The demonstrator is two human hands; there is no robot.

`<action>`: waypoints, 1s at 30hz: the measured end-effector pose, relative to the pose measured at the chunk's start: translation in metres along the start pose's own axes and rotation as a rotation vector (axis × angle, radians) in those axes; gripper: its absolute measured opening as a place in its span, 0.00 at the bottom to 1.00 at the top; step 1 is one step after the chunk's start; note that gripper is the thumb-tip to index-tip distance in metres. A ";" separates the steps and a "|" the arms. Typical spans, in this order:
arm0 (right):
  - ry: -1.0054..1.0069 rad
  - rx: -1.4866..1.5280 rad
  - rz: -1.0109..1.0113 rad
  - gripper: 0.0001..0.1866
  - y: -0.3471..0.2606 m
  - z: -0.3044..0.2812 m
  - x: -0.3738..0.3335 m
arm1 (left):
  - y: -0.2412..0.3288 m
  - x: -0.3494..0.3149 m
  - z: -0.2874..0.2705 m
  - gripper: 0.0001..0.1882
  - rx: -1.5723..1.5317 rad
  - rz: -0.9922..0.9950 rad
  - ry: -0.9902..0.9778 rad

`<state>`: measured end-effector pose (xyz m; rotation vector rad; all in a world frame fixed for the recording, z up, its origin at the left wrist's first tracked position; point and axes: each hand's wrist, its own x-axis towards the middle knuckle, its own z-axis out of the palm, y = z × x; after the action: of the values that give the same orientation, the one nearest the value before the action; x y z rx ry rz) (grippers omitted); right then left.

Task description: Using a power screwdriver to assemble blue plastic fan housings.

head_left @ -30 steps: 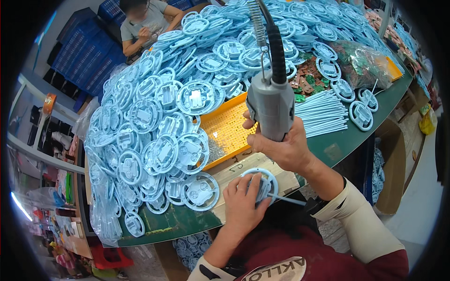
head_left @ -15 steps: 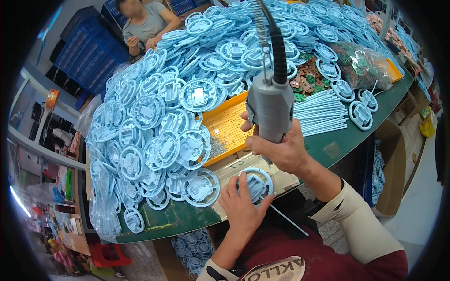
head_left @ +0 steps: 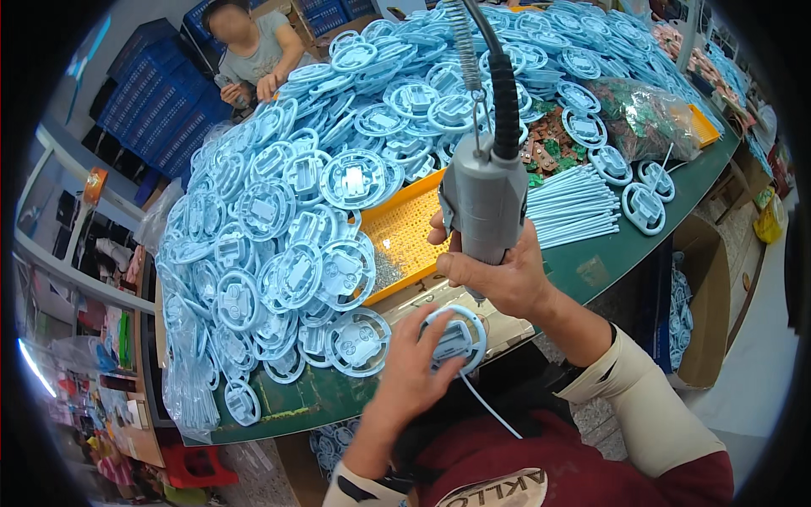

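The right hand [head_left: 507,272] is wrapping its fingers and thumb around a grey driver [head_left: 485,203], which is hanging from a spring [head_left: 464,51] and pointing down near the ring's far edge. The left hand [head_left: 411,365] is pinching the blue ring [head_left: 476,342] by its left side, between thumb and fingers. The ring is sitting at the table's near edge, by the board [head_left: 512,333]; whether it is touching the board is hard to tell from this angle.

Compared with half a second ago, the ring is lying slightly further left, and its thin rod [head_left: 492,409] (slanting well to the right before) is now pointing more steeply toward the person's lap. The driver is staying in much the same place. Beyond the ring, a yellow tray [head_left: 402,196] is resting beside the blue pile [head_left: 253,211] on the green table [head_left: 338,404]. Across it, a co-worker [head_left: 269,40] is now holding both hands lower than a second ago.
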<state>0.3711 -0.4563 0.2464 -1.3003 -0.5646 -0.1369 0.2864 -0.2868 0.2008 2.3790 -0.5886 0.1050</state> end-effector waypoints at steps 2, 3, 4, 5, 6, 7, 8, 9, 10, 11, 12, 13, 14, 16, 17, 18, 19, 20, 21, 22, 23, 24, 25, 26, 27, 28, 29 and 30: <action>0.004 0.010 0.033 0.21 -0.001 0.001 0.000 | 0.010 -0.008 0.022 0.34 0.148 -0.093 0.139; 0.002 0.011 0.035 0.21 -0.001 0.001 0.001 | 0.014 -0.009 0.032 0.35 0.231 -0.191 0.161; 0.007 0.015 0.059 0.21 -0.001 0.001 0.001 | 0.014 -0.010 0.037 0.36 0.313 -0.288 0.183; 0.013 0.019 0.083 0.21 -0.002 0.001 0.001 | 0.011 -0.010 0.038 0.37 0.267 -0.296 0.181; 0.012 0.018 0.084 0.21 -0.002 0.000 0.001 | 0.010 -0.009 0.035 0.37 0.266 -0.296 0.181; 0.028 0.037 0.060 0.17 -0.001 0.000 0.001 | 0.006 -0.007 0.027 0.36 0.223 -0.190 0.097; 0.044 0.056 0.036 0.12 -0.002 0.000 0.001 | 0.002 -0.003 0.019 0.36 0.181 -0.083 0.013; 0.043 0.057 0.035 0.12 -0.003 0.000 0.002 | -0.002 0.000 0.007 0.33 0.137 -0.031 -0.100; 0.035 0.065 0.076 0.12 -0.006 0.001 0.002 | -0.007 0.005 -0.004 0.33 0.138 -0.031 -0.099; 0.029 0.069 0.117 0.13 -0.009 0.001 0.002 | -0.010 0.011 -0.014 0.32 0.106 0.056 -0.250; 0.030 0.068 0.116 0.13 -0.009 0.001 0.001 | -0.012 0.016 -0.020 0.31 0.075 0.143 -0.401; 0.036 0.058 0.091 0.13 -0.010 0.003 0.000 | -0.013 0.018 -0.023 0.31 0.044 0.145 -0.450; 0.043 0.046 0.066 0.13 -0.007 0.003 0.000 | -0.019 0.019 -0.022 0.31 0.042 0.148 -0.451; 0.026 0.033 0.052 0.13 -0.004 0.004 -0.004 | -0.028 0.018 -0.019 0.31 -0.003 0.241 -0.462; 0.008 0.019 0.039 0.13 -0.002 0.005 -0.006 | -0.028 0.015 -0.018 0.31 -0.003 0.240 -0.462; 0.012 0.019 0.045 0.13 0.001 0.005 -0.007 | -0.027 0.011 -0.014 0.32 0.032 0.254 -0.366; 0.015 0.042 0.051 0.14 0.003 0.006 -0.008 | -0.025 0.006 -0.010 0.32 0.067 0.267 -0.269; 0.019 0.065 0.058 0.14 0.005 0.006 -0.008 | -0.022 0.001 -0.006 0.32 0.060 0.263 -0.274; 0.023 0.063 0.064 0.14 0.005 0.005 -0.010 | -0.014 -0.004 -0.002 0.31 0.036 0.166 -0.137; 0.014 0.071 0.075 0.15 0.004 0.006 -0.011 | -0.007 -0.008 0.002 0.30 0.014 0.065 0.003; 0.005 0.080 0.086 0.15 0.005 0.005 -0.012 | 0.002 -0.012 0.005 0.33 0.042 0.002 0.047; 0.004 0.079 0.090 0.15 0.007 0.006 -0.013 | 0.002 -0.014 0.012 0.33 0.038 -0.002 0.046; -0.003 0.075 0.115 0.15 0.008 0.006 -0.014 | -0.001 -0.016 0.021 0.34 0.045 -0.031 0.072; -0.009 0.071 0.140 0.16 0.010 0.006 -0.016 | -0.003 -0.017 0.027 0.37 0.052 -0.060 0.097; -0.007 0.070 0.144 0.16 0.010 0.008 -0.018 | -0.005 -0.018 0.031 0.37 0.048 -0.061 0.094; 0.009 0.088 0.131 0.16 0.010 0.011 -0.019 | -0.006 -0.018 0.034 0.38 0.052 -0.062 0.118; 0.025 0.105 0.118 0.16 0.010 0.013 -0.020 | -0.007 -0.018 0.036 0.39 0.056 -0.062 0.143; 0.027 0.104 0.122 0.16 0.012 0.013 -0.021 | -0.007 -0.018 0.036 0.39 0.053 -0.063 0.140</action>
<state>0.3538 -0.4453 0.2284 -1.2264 -0.4619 -0.0238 0.2708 -0.2977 0.1646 2.4155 -0.4490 0.2594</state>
